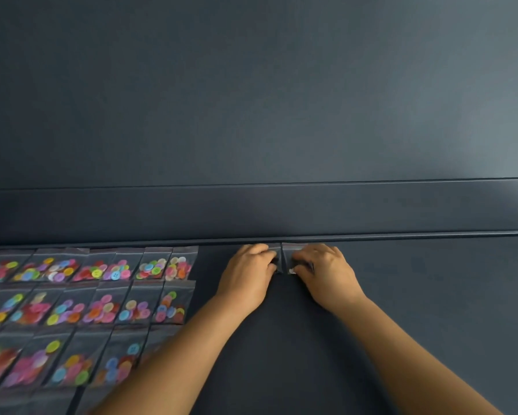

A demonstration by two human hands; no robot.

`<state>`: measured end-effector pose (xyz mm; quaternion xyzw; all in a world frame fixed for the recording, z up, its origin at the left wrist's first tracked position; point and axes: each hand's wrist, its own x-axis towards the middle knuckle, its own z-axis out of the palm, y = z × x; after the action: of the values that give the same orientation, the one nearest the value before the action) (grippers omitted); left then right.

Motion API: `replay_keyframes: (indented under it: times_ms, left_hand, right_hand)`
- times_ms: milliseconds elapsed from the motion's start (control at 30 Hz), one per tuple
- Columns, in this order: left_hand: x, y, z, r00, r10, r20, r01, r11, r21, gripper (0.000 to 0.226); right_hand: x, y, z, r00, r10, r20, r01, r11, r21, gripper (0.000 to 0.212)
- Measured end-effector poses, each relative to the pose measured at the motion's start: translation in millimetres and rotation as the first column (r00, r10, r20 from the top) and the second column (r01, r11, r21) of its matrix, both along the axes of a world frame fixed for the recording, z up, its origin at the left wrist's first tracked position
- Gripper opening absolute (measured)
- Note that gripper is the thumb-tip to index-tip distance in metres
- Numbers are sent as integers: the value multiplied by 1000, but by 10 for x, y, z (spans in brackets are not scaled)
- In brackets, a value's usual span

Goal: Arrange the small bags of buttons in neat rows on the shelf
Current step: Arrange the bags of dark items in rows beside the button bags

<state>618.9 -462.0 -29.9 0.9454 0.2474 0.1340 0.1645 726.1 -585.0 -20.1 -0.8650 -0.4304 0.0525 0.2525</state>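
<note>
Two hands curled, pinching bags

A dark blue-grey flat shelf carries rows of small clear plastic bags of bright coloured buttons toward nine o'clock. Two more clear bags lie at twelve o'clock against its back edge

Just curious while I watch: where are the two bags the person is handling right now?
In the head view, the two bags lie side by side at the shelf's back edge, under the left hand and right hand, right of the rows of button bags.
</note>
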Motion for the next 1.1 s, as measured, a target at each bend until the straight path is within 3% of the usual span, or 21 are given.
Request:
replay_keyframes:
  times_ms: [267, 533, 767, 1100]
  left_hand:
    - [5, -10, 72, 999, -23, -37, 23, 1000, 7, 38]
    - [-338, -30, 278, 996, -19, -83, 28, 993, 119, 46]
    - [-1327, 79, 432, 985, 155, -73, -144, 979, 144, 54]
    - [-3290, 462, 489, 922, 380, -78, -368, 920, 131, 58]
  right_hand:
    - [3, 18, 13, 1000, -6, 12, 7, 1000, -25, 26]
    - [-306, 94, 143, 991, 65, 117, -64, 998, -11, 44]
    - [-1047, 343, 310, 962, 227, 154, -212, 971, -110, 61]
    - [-2837, 996, 453, 892, 427, 150, -418, 904, -87, 60]
